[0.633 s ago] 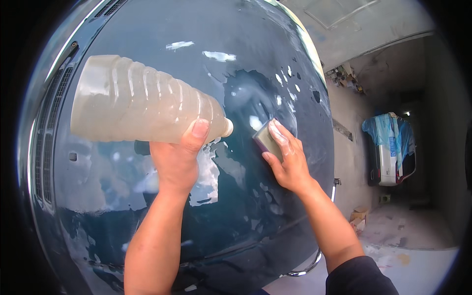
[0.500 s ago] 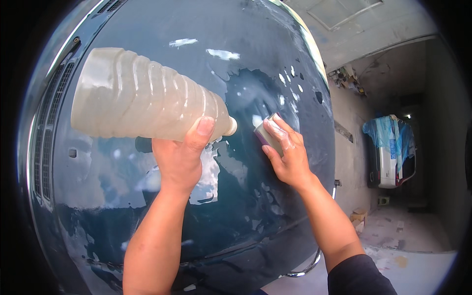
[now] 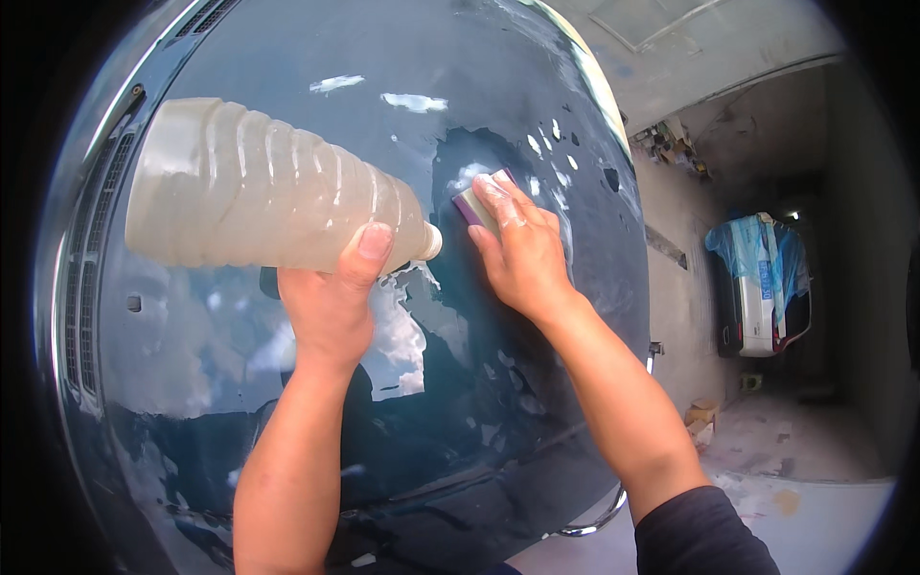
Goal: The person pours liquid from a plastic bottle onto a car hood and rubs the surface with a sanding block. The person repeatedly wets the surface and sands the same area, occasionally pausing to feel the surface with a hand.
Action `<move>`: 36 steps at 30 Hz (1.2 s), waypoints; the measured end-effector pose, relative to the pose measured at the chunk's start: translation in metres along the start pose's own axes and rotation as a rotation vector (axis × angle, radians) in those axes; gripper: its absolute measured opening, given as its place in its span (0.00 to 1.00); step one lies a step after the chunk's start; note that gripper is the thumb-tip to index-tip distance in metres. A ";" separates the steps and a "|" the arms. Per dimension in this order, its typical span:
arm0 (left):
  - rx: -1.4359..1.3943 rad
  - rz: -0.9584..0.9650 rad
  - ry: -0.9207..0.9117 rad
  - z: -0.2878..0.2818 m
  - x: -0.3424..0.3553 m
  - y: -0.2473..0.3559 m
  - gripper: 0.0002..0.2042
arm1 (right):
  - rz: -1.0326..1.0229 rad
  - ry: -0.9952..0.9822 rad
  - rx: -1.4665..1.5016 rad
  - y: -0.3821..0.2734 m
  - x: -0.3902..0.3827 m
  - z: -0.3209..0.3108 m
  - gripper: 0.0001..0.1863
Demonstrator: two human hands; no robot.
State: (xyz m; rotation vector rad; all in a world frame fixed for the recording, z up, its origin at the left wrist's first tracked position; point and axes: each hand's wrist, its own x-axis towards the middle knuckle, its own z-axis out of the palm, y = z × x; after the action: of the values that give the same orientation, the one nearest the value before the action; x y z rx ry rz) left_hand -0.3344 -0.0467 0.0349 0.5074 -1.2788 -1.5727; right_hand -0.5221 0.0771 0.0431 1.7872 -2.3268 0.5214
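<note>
My left hand (image 3: 331, 307) is wrapped around the neck end of a ribbed plastic bottle (image 3: 268, 192), thumb laid up over its shoulder and the fingers hidden behind it. My right hand (image 3: 522, 249) lies flat, fingers together and stretched out, pressing a small sanding block (image 3: 471, 203) down onto the dark blue car hood (image 3: 287, 460). The two hands sit just beside each other, the right at about 2 o'clock from the left.

Both forearms come up from the 6 o'clock edge; a dark sleeve (image 3: 704, 537) covers my right upper arm near 5 o'clock.

The bottle lies nearly on its side, holding cloudy water, its base toward 9 o'clock and its mouth pointing toward 3 o'clock, close to the block. The block shows a purple edge and a pale top and peeks out from under my fingertips at 11 o'clock of the right hand.

Around the block the hood is wet, a darker patch with pale streaks and drops spreading toward 1 o'clock. Sky and cloud reflections gleam on the paint below my left wrist. Along the 9 o'clock edge runs the slotted cowl vent (image 3: 81, 316).

Farther off at 3 o'clock, past the hood's edge, a white vehicle (image 3: 762, 287) stands under a blue plastic sheet on a concrete floor (image 3: 815, 450).
</note>
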 end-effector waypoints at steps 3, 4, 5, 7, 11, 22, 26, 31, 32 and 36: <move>-0.069 -0.002 0.022 -0.005 0.003 0.001 0.23 | 0.068 -0.069 -0.037 -0.018 -0.049 -0.015 0.29; -0.056 0.004 0.030 -0.004 0.001 0.002 0.23 | 0.060 -0.037 -0.053 -0.019 -0.067 -0.015 0.29; -0.031 0.009 0.040 -0.004 -0.001 0.002 0.22 | 0.072 -0.050 -0.053 -0.020 -0.065 -0.012 0.28; -0.054 0.010 0.020 0.000 -0.001 0.002 0.23 | 0.079 -0.010 -0.077 -0.021 -0.041 -0.008 0.27; -0.056 -0.040 -0.018 0.006 -0.003 -0.006 0.24 | 0.112 0.038 -0.118 -0.008 -0.010 0.003 0.25; -0.066 -0.008 -0.045 0.003 -0.003 -0.002 0.20 | 0.164 0.084 -0.151 -0.017 0.001 0.008 0.23; -0.078 0.017 0.004 -0.004 -0.001 0.003 0.20 | 0.054 0.001 -0.108 -0.050 -0.066 -0.010 0.25; -0.059 0.017 -0.034 0.007 -0.002 0.001 0.20 | 0.143 0.107 -0.148 -0.012 0.011 0.007 0.25; -0.051 0.010 -0.041 0.004 -0.001 0.002 0.21 | 0.130 0.091 -0.133 -0.014 0.009 0.009 0.25; -0.026 -0.009 0.035 -0.009 0.001 0.003 0.23 | -0.016 0.057 -0.029 -0.042 -0.057 -0.003 0.26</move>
State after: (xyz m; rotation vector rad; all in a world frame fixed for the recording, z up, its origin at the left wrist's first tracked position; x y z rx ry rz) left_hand -0.3266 -0.0518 0.0353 0.5224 -1.2295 -1.5798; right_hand -0.4665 0.1198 0.0339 1.7525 -2.2689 0.5265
